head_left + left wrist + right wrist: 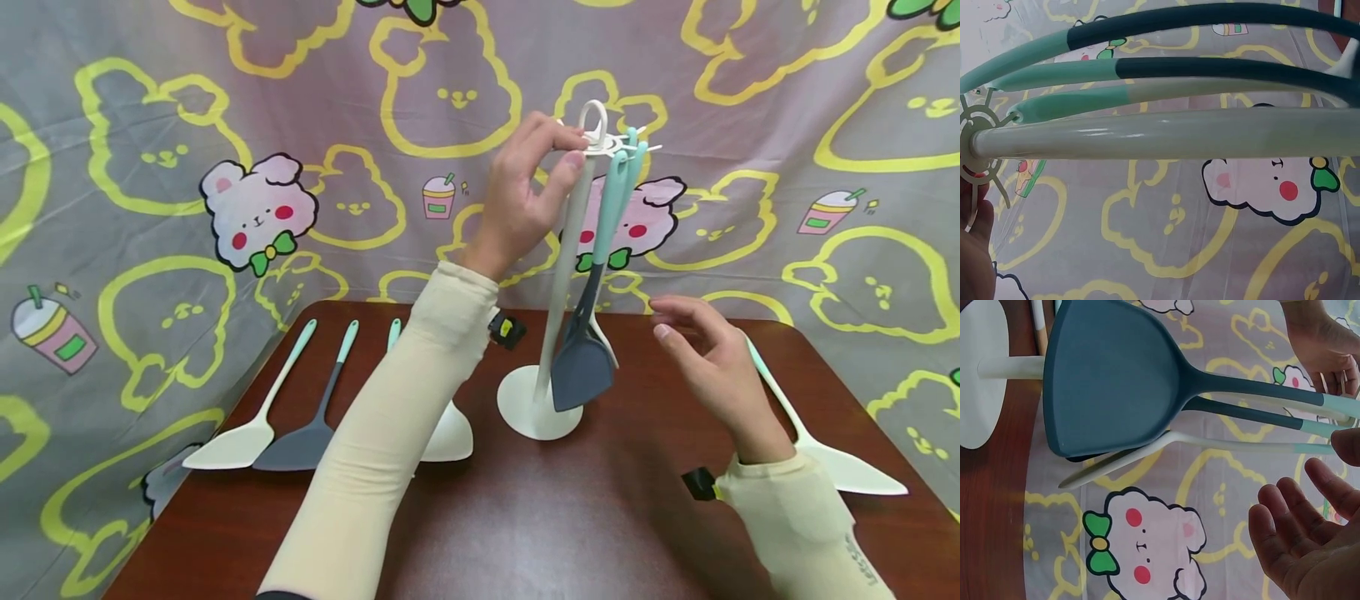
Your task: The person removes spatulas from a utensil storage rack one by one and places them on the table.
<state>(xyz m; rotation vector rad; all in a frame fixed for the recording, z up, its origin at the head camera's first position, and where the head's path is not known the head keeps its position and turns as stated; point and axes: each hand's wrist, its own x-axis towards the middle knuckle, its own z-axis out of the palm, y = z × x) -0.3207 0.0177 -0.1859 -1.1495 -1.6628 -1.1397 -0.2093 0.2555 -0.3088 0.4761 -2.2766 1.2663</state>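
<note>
The white stand stands on the brown table, with dark and white spatulas hanging from its top. Your left hand pinches that top. Your right hand is near, fingers loose. More spatulas lie on both sides.

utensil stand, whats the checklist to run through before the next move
1. Utensil stand held: ok, the left hand grips its top.
2. Right hand free: ok, holding nothing.
3. Hooks available: ok, bare ones show in the left wrist view.
4. Turquoise handles hooked: ok, three hang there.
5. Pole upright: cannot tell, it slants in the head view, perhaps from camera angle.
6. Utensils all hung: not ok, a white spatula and others lie on the table.
</note>
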